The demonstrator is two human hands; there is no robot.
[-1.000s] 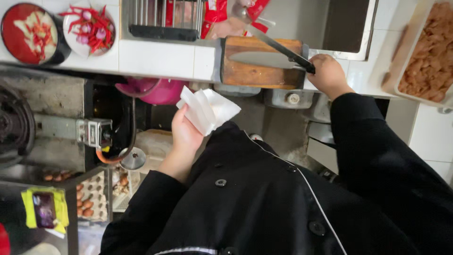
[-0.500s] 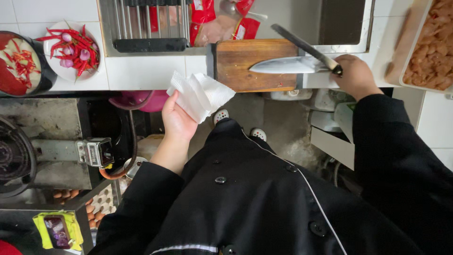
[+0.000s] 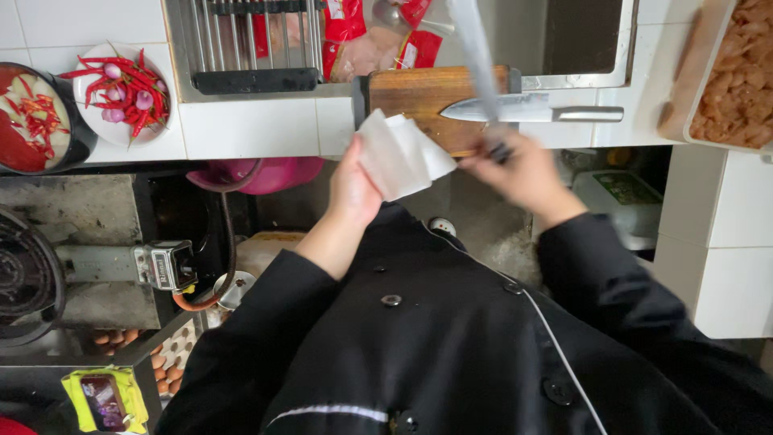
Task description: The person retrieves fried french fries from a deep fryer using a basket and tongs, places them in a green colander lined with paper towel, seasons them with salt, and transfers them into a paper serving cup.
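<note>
Over counter edge, left hand (image 3: 354, 189) pinching white cloth (image 3: 403, 153), right hand (image 3: 523, 173) gripping blurred knife (image 3: 475, 56)

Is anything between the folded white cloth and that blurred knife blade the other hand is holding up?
Nothing visible. The left hand holds the white cloth beside the blurred knife raised by the right hand; only open air shows between them.

Even daylight, motion-blurred right hand (image 3: 523, 173)
</note>
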